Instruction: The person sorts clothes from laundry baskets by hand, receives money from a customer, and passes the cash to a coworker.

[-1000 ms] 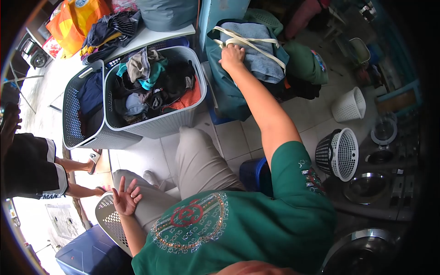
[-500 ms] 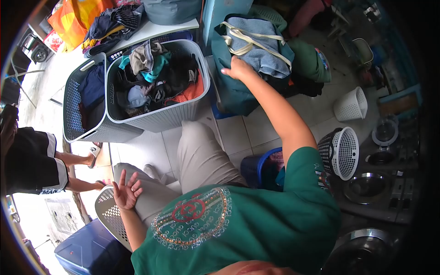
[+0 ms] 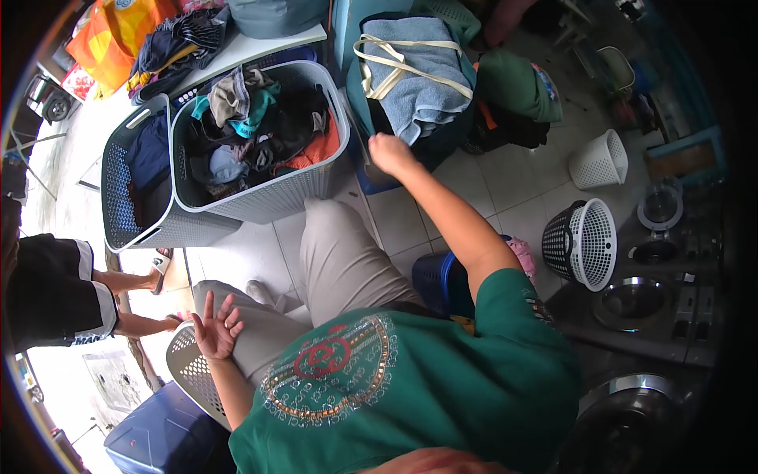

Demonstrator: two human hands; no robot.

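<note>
The blue towel (image 3: 422, 99) lies on top of the dark teal bag (image 3: 357, 103), at the far side, right of the laundry baskets, with cream straps (image 3: 430, 77) lying across it. At the bag's near edge is the right hand (image 3: 391, 156), its grip clenched, fingers curled in; whether it has a pinch of the bag, I can't tell from here. The left hand (image 3: 217, 328) is released, palm up and fingers spread, above the seated person's grey trousers (image 3: 253, 340), holding nothing.

Left of the bag stands a big grey basket (image 3: 272, 196) heaped with dark, teal, grey and orange-red clothes, and another grey basket (image 3: 189, 231) with navy clothing is just to its left. Behind them, a white counter (image 3: 272, 49) carries a pile of dark clothes (image 3: 181, 43) and, farther right, a large grey bag (image 3: 280, 16). An orange and yellow bag (image 3: 118, 47) is at the far left.

To the right of the towel is a bulging green cloth (image 3: 509, 87). Farther right are a small white basket (image 3: 592, 162) and, nearer, a white basket beside a black one. A blue basket (image 3: 442, 284) is partly hidden by the right arm, pink cloth (image 3: 521, 257) showing beyond. Over on the left, someone in black shorts (image 3: 55, 292) stands.
</note>
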